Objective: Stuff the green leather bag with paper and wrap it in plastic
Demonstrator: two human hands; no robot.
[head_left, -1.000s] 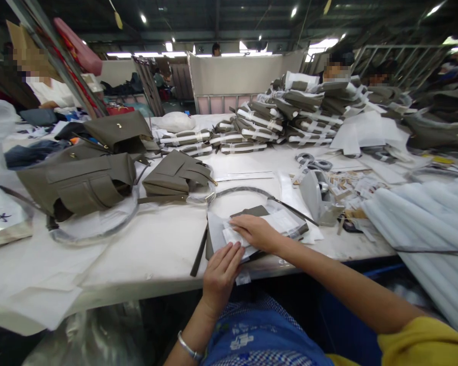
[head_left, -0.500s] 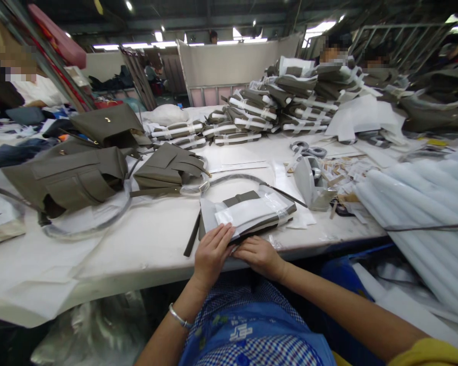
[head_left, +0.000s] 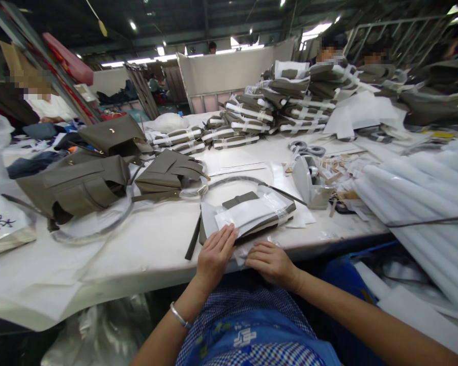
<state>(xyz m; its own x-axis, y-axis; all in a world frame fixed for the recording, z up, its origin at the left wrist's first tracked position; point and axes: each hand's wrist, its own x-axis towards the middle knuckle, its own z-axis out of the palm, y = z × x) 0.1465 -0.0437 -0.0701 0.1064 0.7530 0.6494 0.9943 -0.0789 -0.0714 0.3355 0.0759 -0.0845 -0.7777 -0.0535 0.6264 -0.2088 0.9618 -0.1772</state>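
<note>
Olive bag [head_left: 239,200], white wrapping [head_left: 242,215], blue-checked apron [head_left: 248,299]

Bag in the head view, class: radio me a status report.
Left hand on white paper over bag. Right hand at clear plastic, bag's near side. Bag flat, strap looped behind. Nothing seen blocking hands.

A silver bangle [head_left: 180,316] and blue checked apron [head_left: 257,325] are worn.

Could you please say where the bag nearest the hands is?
In the head view, the bag lies just right of and below centre, by the near edge of the table, partly under the left hand.
</note>
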